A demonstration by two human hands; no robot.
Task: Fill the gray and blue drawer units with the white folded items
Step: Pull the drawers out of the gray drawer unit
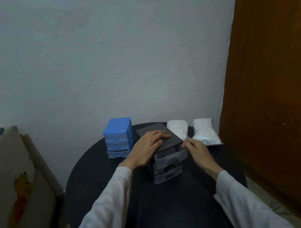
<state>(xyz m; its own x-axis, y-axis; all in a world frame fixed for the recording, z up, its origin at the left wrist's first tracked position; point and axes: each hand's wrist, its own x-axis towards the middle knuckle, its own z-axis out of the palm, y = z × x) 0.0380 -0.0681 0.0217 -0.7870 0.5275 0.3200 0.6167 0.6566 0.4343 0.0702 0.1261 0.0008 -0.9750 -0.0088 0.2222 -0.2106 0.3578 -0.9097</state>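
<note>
A gray drawer unit [171,160] stands in the middle of the round dark table [88,168], its top drawer slid out a little. My left hand [149,144] lies flat on its lid. My right hand [196,150] is at the right front corner of the top drawer, fingers curled against its edge. A blue drawer unit [118,136] stands behind and to the left, its bottom drawer slightly out. Two white folded items in clear bags [177,130] [204,131] lie side by side at the table's far right.
A pale wall rises right behind the table. A brown wooden door [275,74] stands close on the right. A cream padded piece with cartoon prints [14,184] leans at the left. The table's near part lies between my white sleeves.
</note>
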